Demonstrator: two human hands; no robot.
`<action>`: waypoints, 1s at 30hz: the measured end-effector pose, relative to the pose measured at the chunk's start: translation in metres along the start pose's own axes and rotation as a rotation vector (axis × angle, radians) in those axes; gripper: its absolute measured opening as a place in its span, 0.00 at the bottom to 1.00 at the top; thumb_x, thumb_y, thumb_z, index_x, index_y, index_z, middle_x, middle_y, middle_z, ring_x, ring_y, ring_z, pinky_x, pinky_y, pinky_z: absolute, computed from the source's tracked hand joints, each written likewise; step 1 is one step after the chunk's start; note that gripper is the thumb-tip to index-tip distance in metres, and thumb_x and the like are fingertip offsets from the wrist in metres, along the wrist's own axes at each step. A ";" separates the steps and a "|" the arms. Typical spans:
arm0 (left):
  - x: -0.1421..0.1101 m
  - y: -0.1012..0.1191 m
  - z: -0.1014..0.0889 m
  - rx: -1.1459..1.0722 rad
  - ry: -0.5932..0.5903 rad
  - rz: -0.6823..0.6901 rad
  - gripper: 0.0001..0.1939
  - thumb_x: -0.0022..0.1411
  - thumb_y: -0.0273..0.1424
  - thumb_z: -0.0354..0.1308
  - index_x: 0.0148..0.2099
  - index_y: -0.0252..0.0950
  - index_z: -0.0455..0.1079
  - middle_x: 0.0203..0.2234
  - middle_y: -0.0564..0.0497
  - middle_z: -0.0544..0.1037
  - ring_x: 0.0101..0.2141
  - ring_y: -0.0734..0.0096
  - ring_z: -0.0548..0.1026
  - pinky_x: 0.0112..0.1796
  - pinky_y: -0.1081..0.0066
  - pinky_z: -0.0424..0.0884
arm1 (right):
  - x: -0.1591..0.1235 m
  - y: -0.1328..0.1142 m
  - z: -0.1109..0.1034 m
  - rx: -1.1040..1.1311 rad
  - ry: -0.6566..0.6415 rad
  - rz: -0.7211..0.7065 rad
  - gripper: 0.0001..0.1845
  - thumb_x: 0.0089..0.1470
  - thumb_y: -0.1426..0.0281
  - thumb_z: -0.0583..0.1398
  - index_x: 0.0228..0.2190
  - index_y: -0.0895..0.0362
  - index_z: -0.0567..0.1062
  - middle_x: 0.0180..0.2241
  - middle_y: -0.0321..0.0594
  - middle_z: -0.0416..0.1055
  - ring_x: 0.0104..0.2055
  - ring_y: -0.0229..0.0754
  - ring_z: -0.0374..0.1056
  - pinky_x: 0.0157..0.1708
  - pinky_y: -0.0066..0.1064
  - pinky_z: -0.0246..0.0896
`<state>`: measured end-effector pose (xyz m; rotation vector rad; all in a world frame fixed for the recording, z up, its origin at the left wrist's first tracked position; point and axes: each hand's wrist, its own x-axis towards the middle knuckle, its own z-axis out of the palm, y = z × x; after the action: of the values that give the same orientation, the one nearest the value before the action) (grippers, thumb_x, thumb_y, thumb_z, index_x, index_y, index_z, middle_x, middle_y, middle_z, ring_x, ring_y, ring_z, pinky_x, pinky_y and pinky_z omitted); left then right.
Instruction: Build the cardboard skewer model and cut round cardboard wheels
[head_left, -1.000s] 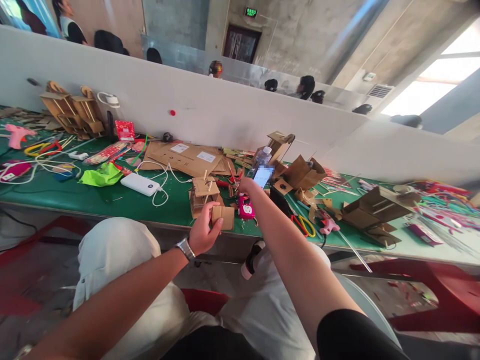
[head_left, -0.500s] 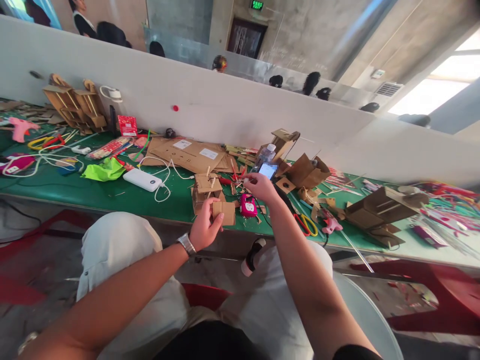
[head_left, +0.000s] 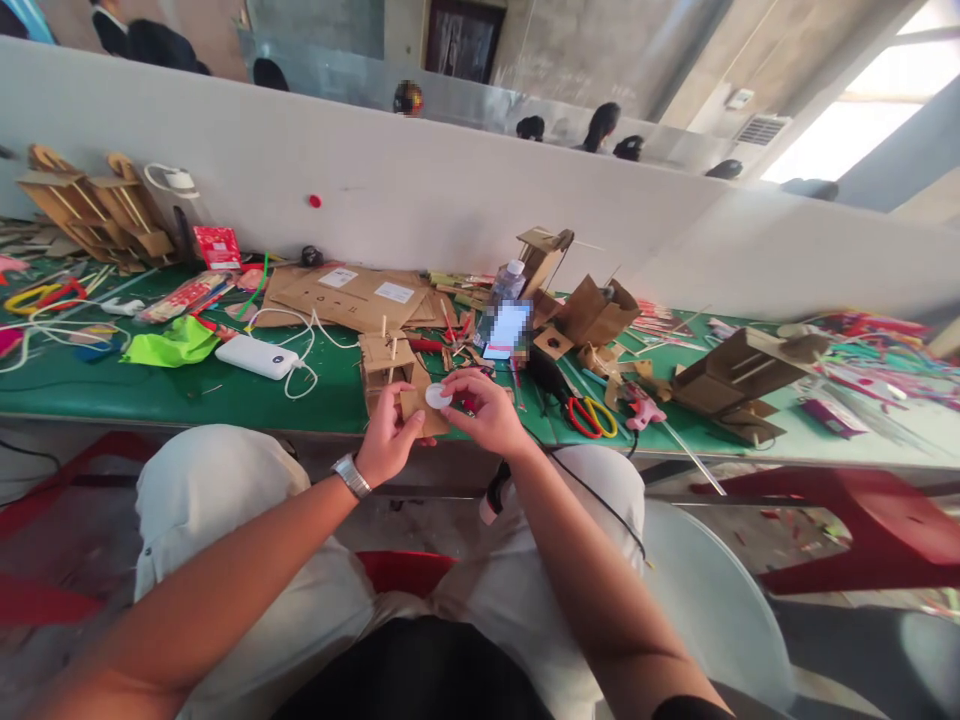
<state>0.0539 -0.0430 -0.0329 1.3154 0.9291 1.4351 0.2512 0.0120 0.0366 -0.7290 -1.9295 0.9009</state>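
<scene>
A small brown cardboard piece point(head_left: 414, 402) is pinched in my left hand point(head_left: 388, 437) near the table's front edge. My right hand point(head_left: 486, 412) grips a small round white translucent disc, perhaps a bottle cap point(head_left: 437, 396), between thumb and fingers, close over the right side of the cardboard. Whether the two touch, I cannot tell. Just behind my left hand stands a cardboard structure point(head_left: 382, 355) with wooden sticks poking up. A pink object is mostly hidden behind my right fingers.
On the green table point(head_left: 180, 395) lie a white power bank point(head_left: 256, 357), flat cardboard point(head_left: 352, 298), a phone point(head_left: 508, 330), yellow-handled scissors point(head_left: 591, 417) and a pink glue gun point(head_left: 643, 408). A clear bottle point(head_left: 510, 283) stands behind the phone. Cardboard models point(head_left: 739, 385) stand at right.
My right hand has come back from beside the phone toward my left hand, bringing the round white disc over the cardboard. The view has shifted slightly to the right.
</scene>
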 end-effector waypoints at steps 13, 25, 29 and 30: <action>0.003 0.007 -0.005 0.250 0.091 0.196 0.21 0.72 0.46 0.66 0.56 0.38 0.70 0.49 0.44 0.78 0.50 0.59 0.78 0.53 0.60 0.77 | -0.006 0.002 0.014 -0.126 -0.015 -0.127 0.11 0.60 0.63 0.71 0.43 0.52 0.81 0.47 0.46 0.74 0.49 0.49 0.74 0.50 0.43 0.75; 0.002 0.006 -0.008 0.320 0.121 0.263 0.16 0.71 0.37 0.64 0.57 0.38 0.71 0.51 0.43 0.78 0.51 0.56 0.79 0.54 0.59 0.76 | -0.008 0.009 0.030 0.139 0.082 0.065 0.26 0.57 0.45 0.71 0.43 0.52 0.79 0.43 0.44 0.73 0.42 0.45 0.71 0.41 0.38 0.74; 0.001 0.009 -0.007 0.337 0.117 0.269 0.18 0.71 0.39 0.65 0.57 0.38 0.71 0.51 0.42 0.79 0.51 0.56 0.79 0.54 0.59 0.76 | -0.007 0.010 0.031 0.084 0.127 0.028 0.22 0.59 0.47 0.70 0.37 0.53 0.79 0.41 0.45 0.74 0.43 0.47 0.72 0.40 0.37 0.72; 0.001 0.011 -0.006 0.340 0.112 0.271 0.18 0.71 0.40 0.66 0.57 0.38 0.71 0.50 0.42 0.79 0.51 0.57 0.79 0.53 0.60 0.76 | -0.007 0.010 0.031 0.079 0.133 0.027 0.21 0.59 0.49 0.70 0.35 0.54 0.79 0.40 0.45 0.75 0.42 0.46 0.72 0.39 0.37 0.72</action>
<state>0.0460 -0.0444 -0.0235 1.6758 1.1397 1.6197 0.2286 0.0026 0.0136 -0.7503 -1.7613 0.9166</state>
